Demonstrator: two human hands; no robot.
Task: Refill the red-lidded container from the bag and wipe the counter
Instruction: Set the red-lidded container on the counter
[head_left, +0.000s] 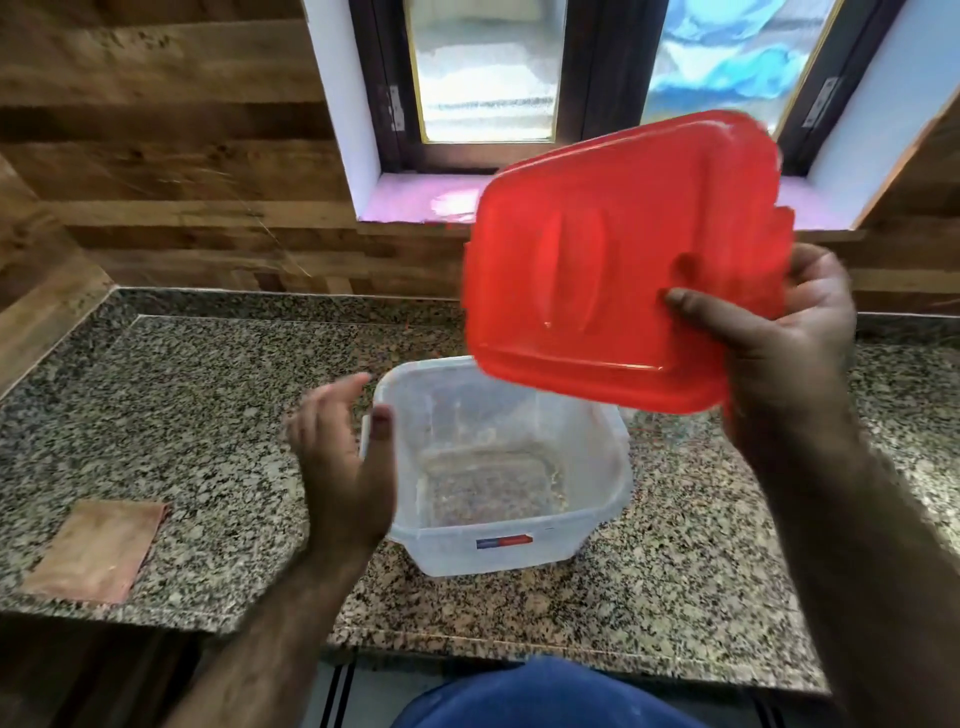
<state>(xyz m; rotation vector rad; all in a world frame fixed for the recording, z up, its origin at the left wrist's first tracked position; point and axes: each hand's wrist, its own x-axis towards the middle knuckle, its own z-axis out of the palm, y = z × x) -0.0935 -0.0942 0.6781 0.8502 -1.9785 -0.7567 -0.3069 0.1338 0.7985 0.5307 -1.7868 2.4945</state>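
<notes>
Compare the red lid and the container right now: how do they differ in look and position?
The red lid is opaque red; the container is clear, nearly empty. The lid is held tilted in the air by the right hand; the container sits upright and open on the counter, with the left hand at its side. Both are squarish plastic with rounded corners.

A home kitchen: speckled granite bench (208, 395); wood-look wall panels (166, 156); frosted window (485, 73) above.
</notes>
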